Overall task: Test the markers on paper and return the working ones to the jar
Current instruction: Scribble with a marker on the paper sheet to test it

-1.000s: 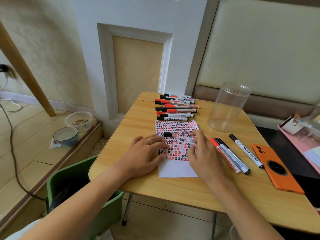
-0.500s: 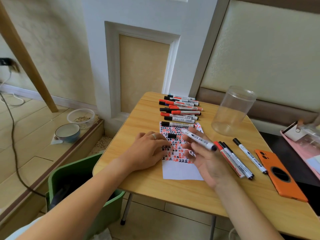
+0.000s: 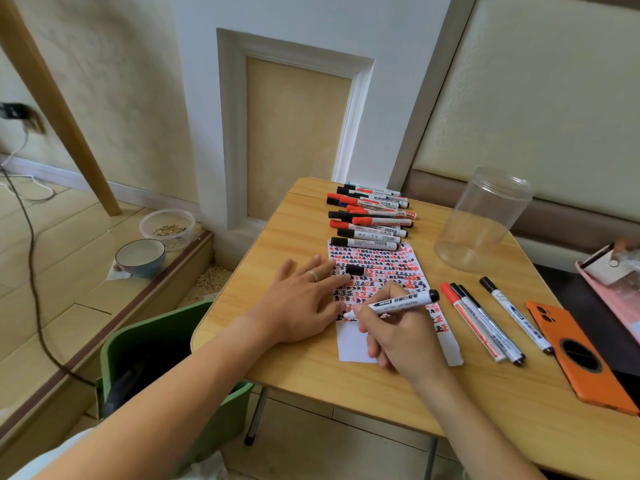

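My right hand (image 3: 401, 337) grips an uncapped white marker (image 3: 398, 302) with its tip down on the paper (image 3: 353, 344), which is covered in red and black marks. My left hand (image 3: 304, 303) lies flat on the paper's left edge, fingers spread. A loose black cap (image 3: 354, 270) lies on the paper near my left fingertips. Several capped red and black markers (image 3: 370, 220) lie in a row at the table's far side. Three more markers (image 3: 485, 320) lie right of the paper. The clear plastic jar (image 3: 481, 220) stands empty at the far right.
An orange phone (image 3: 581, 358) lies face down at the table's right edge. A pink tray (image 3: 613, 289) sits beyond it. A green bin (image 3: 162, 362) stands below the table's left side. Two bowls (image 3: 142, 256) and a cable are on the floor at left.
My right hand turned the marker from lying across its fingers into a writing grip and lowered the tip onto the paper. My left hand stayed flat on the sheet.
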Available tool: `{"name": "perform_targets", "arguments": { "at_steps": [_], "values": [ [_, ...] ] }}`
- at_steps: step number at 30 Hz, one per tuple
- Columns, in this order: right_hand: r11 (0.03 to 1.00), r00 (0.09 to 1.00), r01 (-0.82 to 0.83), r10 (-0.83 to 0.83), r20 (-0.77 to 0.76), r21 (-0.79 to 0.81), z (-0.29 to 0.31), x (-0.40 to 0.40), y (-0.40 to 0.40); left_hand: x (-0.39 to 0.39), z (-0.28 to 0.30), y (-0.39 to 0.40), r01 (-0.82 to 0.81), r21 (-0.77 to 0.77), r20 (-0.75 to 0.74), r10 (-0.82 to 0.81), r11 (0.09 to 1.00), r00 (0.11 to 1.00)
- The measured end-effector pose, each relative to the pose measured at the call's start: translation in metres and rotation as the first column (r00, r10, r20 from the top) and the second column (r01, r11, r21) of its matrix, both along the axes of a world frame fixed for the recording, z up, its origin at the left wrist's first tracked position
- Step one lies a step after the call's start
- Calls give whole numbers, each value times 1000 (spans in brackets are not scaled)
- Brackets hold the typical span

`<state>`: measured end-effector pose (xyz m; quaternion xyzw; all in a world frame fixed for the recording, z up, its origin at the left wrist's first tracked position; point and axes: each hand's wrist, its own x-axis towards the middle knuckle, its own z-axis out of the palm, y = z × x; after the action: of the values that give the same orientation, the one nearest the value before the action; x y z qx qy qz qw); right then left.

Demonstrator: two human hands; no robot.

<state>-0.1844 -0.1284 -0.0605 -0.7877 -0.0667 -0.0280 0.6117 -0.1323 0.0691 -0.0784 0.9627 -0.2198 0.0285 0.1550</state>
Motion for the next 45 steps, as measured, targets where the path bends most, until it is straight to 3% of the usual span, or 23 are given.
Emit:
{"name": "perform_targets", "arguments": {
  "at_steps": [18,45],
  "values": [
    [996,1000,-2,1,-14,-91,-1,-3,2,3,0,3,28,35,-43,-26,999,999],
    [995,999,50,-51,-12,-85,-2,-4,2,4,0,4,32,30,-30,-31,999,999]
  ]
}}
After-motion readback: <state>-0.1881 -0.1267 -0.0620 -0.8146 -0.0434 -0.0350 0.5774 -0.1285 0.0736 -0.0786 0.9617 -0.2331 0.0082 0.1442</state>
